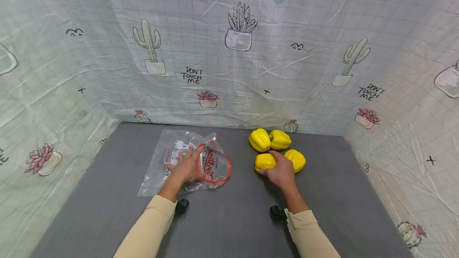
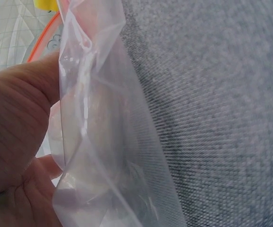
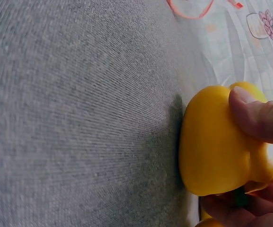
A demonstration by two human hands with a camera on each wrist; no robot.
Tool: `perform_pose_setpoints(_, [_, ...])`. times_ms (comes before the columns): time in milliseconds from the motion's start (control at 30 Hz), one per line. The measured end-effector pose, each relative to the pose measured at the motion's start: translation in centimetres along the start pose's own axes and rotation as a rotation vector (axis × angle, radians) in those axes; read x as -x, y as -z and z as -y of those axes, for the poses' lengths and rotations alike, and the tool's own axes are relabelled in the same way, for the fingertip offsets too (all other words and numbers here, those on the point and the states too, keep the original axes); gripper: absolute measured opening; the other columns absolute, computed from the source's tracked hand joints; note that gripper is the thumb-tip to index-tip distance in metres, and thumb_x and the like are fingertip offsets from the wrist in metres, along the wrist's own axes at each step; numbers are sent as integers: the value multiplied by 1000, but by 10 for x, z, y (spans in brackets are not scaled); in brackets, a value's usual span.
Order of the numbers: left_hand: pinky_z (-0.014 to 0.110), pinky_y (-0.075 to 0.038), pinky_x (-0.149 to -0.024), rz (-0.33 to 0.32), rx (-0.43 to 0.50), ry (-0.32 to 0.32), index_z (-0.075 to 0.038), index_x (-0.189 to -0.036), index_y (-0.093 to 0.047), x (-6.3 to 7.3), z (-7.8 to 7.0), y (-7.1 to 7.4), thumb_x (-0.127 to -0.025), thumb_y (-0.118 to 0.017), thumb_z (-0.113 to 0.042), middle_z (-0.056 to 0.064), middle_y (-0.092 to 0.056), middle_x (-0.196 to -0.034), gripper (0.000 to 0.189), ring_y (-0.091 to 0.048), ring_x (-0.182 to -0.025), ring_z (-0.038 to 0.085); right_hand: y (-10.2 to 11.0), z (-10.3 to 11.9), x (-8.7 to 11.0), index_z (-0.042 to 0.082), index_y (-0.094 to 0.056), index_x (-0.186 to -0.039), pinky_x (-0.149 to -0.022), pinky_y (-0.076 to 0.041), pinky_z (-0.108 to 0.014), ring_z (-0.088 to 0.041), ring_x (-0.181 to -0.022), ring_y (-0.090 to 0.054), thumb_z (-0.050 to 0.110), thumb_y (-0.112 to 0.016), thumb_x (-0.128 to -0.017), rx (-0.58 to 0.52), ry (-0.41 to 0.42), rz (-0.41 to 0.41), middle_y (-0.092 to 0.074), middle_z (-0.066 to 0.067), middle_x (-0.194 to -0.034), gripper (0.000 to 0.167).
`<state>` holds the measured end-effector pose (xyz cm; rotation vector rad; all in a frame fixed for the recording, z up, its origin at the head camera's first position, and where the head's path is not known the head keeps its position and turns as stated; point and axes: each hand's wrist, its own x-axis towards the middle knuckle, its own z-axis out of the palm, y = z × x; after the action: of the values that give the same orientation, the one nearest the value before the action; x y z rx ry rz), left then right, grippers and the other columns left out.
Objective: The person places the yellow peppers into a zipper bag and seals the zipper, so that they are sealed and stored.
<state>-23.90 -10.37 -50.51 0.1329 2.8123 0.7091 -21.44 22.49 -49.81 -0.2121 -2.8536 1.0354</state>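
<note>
My left hand [image 1: 186,169] lies over a clear plastic bag [image 1: 152,180], its fingers spread and fairly straight. The thumb and index finger are right at the bag's red-edged mouth, which stands open toward the right. In the left wrist view a fold of clear plastic [image 2: 94,142] runs alongside the thumb and hides part of the fingers. My right hand [image 1: 282,171] grips a yellow bell pepper [image 1: 264,162], thumb on one side and fingers on the other. In the right wrist view that bell pepper [image 3: 214,146] sits close over the grey surface, with a bit of green stem showing by the fingers.
Another yellow bell pepper [image 1: 296,160] lies just right of the right hand. Two more, a left one [image 1: 259,140] and a right one [image 1: 280,140], lie side by side behind. A patterned cloth [image 1: 251,71] hangs at the back and sides of the grey table [image 1: 229,226].
</note>
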Motion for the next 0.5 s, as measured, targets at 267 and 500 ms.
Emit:
perform_pose_setpoints(267, [95, -3, -105, 11, -10, 21, -35, -167, -17, -1, 1, -1, -77, -91, -43, 15, -9, -177, 117, -3, -158, 59, -5, 5, -1, 1, -59, -144, -107, -48, -60, -46, -126, -61, 19, -92, -75, -9, 30, -10, -64, -26, -140, 79])
perform_pose_setpoints(500, [95, -5, -105, 8, -4, 24, -35, -167, -18, -2, 1, -1, -77, -91, -41, 15, -9, -177, 116, -3, -158, 59, -5, 14, -2, 2, -59, -146, -109, -48, -60, -43, -127, -61, 18, -91, -77, -22, 23, 3, -64, -25, -142, 78])
